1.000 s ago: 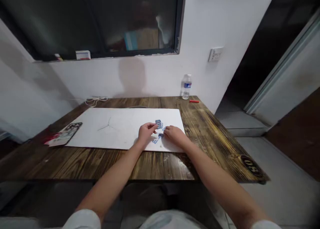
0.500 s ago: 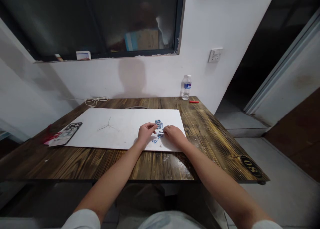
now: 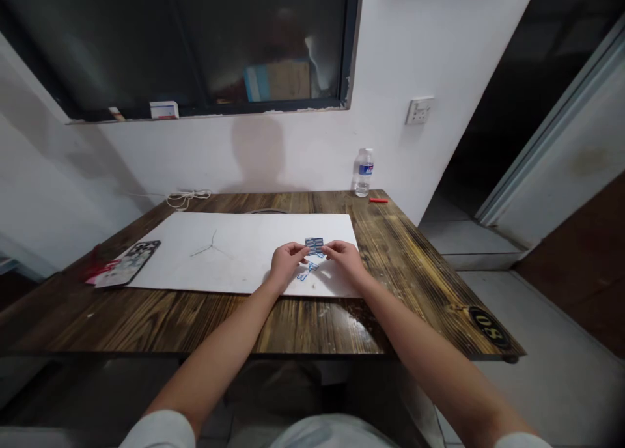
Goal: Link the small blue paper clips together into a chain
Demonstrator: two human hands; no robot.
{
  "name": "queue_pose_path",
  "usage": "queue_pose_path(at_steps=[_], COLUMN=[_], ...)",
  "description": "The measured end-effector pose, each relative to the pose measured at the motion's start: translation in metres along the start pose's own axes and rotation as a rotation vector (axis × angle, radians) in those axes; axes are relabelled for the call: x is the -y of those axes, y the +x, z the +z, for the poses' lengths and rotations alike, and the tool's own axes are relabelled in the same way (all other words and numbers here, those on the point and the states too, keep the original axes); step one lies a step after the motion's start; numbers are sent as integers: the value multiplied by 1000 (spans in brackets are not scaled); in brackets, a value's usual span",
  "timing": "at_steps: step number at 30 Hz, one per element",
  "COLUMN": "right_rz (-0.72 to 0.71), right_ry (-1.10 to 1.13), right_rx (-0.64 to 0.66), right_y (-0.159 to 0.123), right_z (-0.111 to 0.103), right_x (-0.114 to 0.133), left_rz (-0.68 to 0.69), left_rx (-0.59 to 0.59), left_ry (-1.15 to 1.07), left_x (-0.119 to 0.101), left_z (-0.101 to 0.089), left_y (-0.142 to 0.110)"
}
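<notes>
Between my two hands, over the right part of a white sheet or board (image 3: 254,246), is a small blue-and-grey striped piece (image 3: 315,243). My left hand (image 3: 286,262) pinches its left side between thumb and fingertips. At its right side, the thumb and forefinger of my right hand (image 3: 346,258) are closed on it. Just below lie small blue-edged pieces: one by the left fingertips (image 3: 313,266) and another nearer the front edge (image 3: 302,277). Their exact kind is too small to make out.
Thin dark branching lines (image 3: 211,245) show on the white surface. A dark-edged, patterned flat object (image 3: 139,262) lies at its left end, beside something red (image 3: 102,271). Farther back are a white cable (image 3: 188,197), a water bottle (image 3: 363,172) and a red stick (image 3: 379,200).
The striped piece has turned and now sits between both hands. My right hand has moved up from the loose pieces to the striped piece's right side.
</notes>
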State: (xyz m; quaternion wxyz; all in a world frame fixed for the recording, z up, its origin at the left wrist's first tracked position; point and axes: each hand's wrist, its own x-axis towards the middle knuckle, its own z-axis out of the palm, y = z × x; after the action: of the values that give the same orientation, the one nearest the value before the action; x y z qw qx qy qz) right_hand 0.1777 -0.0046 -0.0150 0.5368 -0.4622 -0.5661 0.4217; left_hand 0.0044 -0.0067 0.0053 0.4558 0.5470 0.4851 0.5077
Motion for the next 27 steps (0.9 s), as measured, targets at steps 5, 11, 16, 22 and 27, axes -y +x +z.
queue_pose_path(at_steps=[5, 11, 16, 22, 27], right_rz=[22, -4, -20, -80, -273], right_ry=[-63, -110, -149, -214, -442], right_rx=[-30, -19, -15, 2, 143], right_y=[-5, -6, -6, -5, -12], right_z=[4, 4, 4, 5, 8], right_x=[-2, -7, -5, -4, 0], left_rz=[-23, -11, -15, 51, 87], left_rx=[85, 142, 163, 63, -73], left_ry=[20, 44, 50, 21, -7], left_x=[0, 2, 3, 4, 4], left_z=[2, 1, 1, -1, -6], left_y=[-4, -4, -3, -1, 5])
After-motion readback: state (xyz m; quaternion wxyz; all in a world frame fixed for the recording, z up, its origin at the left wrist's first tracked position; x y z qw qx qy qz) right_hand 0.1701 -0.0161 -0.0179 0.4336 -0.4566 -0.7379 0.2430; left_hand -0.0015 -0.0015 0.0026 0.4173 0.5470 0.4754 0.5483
